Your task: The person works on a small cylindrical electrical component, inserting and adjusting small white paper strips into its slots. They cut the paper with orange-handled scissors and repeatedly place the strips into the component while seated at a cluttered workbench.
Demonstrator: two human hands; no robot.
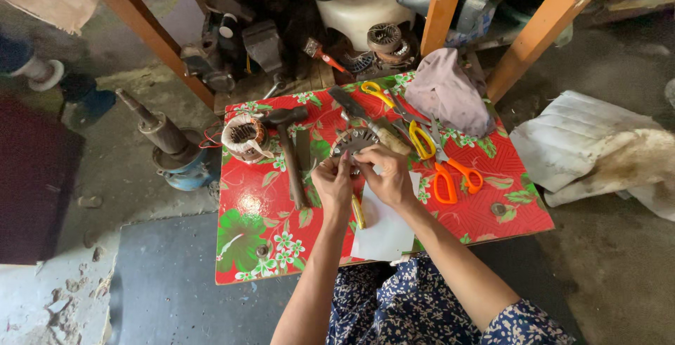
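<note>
Over the counter, a small one covered in red floral cloth, both hands meet at a stator, a round ribbed metal core with slots around its ring. The left hand has its grip pinched together on something small at the stator's near edge, too small to make out. The right hand has fingers curled and closed at the same spot; whether they clamp the core itself or only a thin piece against it I cannot tell. The stator sits near the middle of the counter, at the far edge of a white sheet, and looks grey and dull, part hidden by the fingertips.

To do this kind of fine work well, I would judge it best to keep the core steady with one hand while the other feeds or pulls in line with a slot, not across it, so nothing snags on the metal edges.

A hammer lies just left of the hands, and a second core wound with copper wire stands beyond it. Orange scissors and yellow scissors lie to the right, near a crumpled cloth.
</note>
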